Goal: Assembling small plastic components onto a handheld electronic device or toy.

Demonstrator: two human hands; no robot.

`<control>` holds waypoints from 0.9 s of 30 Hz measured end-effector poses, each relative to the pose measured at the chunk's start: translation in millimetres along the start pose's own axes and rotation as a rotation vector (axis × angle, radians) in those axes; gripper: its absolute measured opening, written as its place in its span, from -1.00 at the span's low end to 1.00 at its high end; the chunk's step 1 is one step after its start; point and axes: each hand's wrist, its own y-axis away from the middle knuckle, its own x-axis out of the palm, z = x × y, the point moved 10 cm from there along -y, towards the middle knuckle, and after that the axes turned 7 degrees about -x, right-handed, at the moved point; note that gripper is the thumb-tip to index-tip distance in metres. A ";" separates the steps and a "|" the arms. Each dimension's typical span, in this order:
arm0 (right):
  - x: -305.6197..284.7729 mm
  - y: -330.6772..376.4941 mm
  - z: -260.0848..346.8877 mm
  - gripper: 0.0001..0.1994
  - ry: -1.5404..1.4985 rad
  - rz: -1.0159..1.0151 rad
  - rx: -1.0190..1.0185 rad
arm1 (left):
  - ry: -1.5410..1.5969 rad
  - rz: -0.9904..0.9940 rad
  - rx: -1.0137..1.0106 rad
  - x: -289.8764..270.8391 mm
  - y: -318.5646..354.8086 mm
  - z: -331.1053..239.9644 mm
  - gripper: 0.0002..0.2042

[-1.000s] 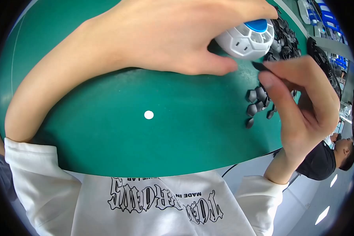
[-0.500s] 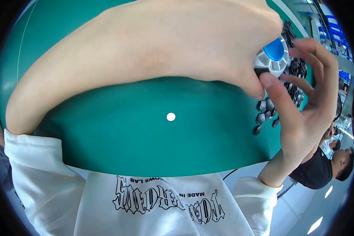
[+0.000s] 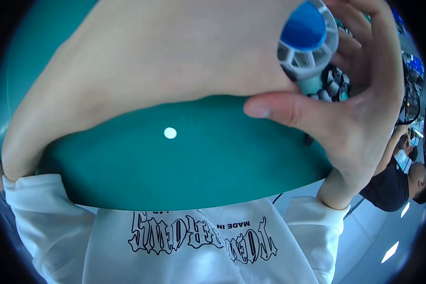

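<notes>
A round, grey-white spoked piece with a blue disc at its centre is held up close at the upper right. My left hand reaches across the top of the view and grips it, though most of its fingers are hidden behind the back of the hand and the piece. Curved around the piece's right side is my right hand, with its fingers apart. Its thumb stretches left below the piece, alongside the left hand. Whether the right fingertips touch the piece cannot be made out.
Small black and grey faceted pieces lie in a heap behind my right hand. A white round spot marks the green tabletop. At the right edge is a person in a black top.
The spoked piece and both hands now look larger and higher in view. My right thumb has moved left beneath the piece, and its hand covers more of the heap.
</notes>
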 end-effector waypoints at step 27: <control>-17.5 11.7 -21.9 -0.73 0.418 0.197 0.235 | -0.172 -0.221 0.121 -47.0 1.9 17.5 -0.39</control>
